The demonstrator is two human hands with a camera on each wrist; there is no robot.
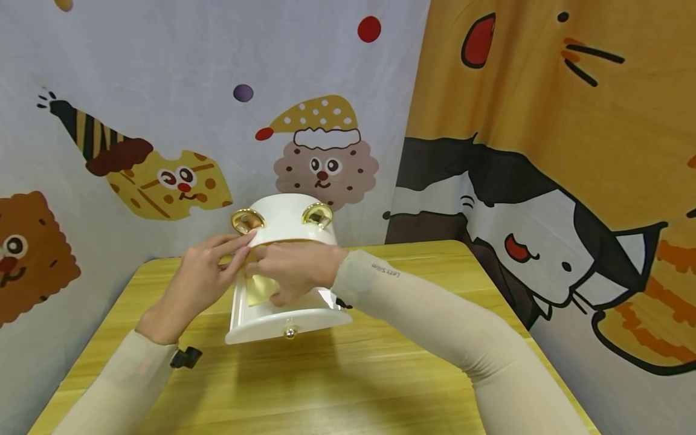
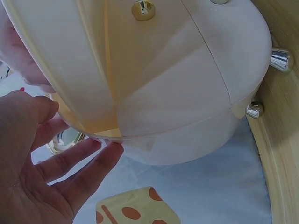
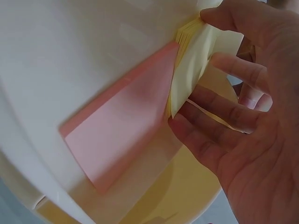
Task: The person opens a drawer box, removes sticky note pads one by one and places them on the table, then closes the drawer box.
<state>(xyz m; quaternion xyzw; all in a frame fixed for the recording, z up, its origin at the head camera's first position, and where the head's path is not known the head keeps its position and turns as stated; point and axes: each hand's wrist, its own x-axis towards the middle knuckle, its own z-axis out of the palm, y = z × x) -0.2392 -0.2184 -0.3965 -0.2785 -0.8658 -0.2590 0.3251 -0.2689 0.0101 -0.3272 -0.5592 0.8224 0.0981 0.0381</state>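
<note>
A rounded white box (image 1: 285, 210) with a drawer pulled out stands on the table. My right hand (image 1: 296, 266) reaches into the drawer (image 1: 266, 324). In the right wrist view, its thumb and fingers hold a pad of yellow paper (image 3: 190, 70) by opposite edges. Flat beside it lies a pink paper pad (image 3: 124, 126), one end touching the yellow pad. My left hand (image 1: 203, 272) is at the box's left side. Its fingertips (image 2: 112, 151) touch the box's edge, fingers mostly straight, in the left wrist view.
Two gold ring-shaped pieces (image 1: 318, 215) stick up on top of the box, and a small gold knob (image 1: 290, 333) sits on the drawer front. Shiny feet (image 2: 281, 59) support the box on the wooden table (image 1: 380, 374). Printed curtains (image 1: 190, 48) hang behind and to the right.
</note>
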